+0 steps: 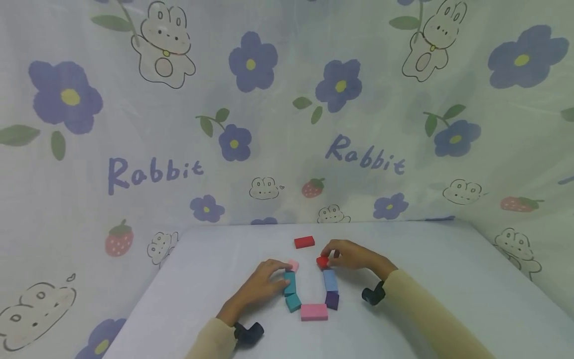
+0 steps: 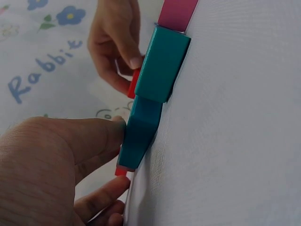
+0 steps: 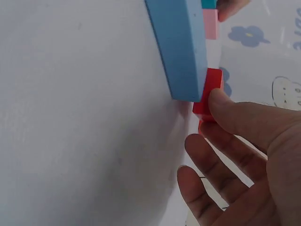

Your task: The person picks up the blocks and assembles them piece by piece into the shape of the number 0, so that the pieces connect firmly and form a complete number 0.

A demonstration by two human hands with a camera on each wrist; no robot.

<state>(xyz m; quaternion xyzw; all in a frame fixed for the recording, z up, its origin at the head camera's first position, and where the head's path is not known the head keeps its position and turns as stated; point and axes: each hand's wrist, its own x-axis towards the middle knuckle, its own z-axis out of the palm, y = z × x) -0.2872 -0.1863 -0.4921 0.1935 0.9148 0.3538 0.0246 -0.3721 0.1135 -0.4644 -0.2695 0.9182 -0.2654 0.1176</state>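
My right hand (image 1: 347,254) pinches a small red block (image 3: 208,94) between thumb and index finger at the far end of a light blue block (image 1: 330,280). Its other fingers are spread loosely. On the other side, my left hand (image 1: 264,280) has its index fingertip against a small light pink block (image 1: 293,265). The left thumb (image 2: 110,134) touches the outer side of a long teal block (image 1: 290,283), whose far end meets the pink one. A shorter teal block (image 1: 293,302) adjoins its near end. In the left wrist view the pink block is mostly hidden.
A bright pink oblong block (image 1: 314,312) lies at the near end between the two rows. Below the light blue block sits a dark purple block (image 1: 332,300). Another red oblong block (image 1: 304,242) lies farther back on the white table (image 1: 215,249). A printed curtain (image 1: 287,124) hangs behind.
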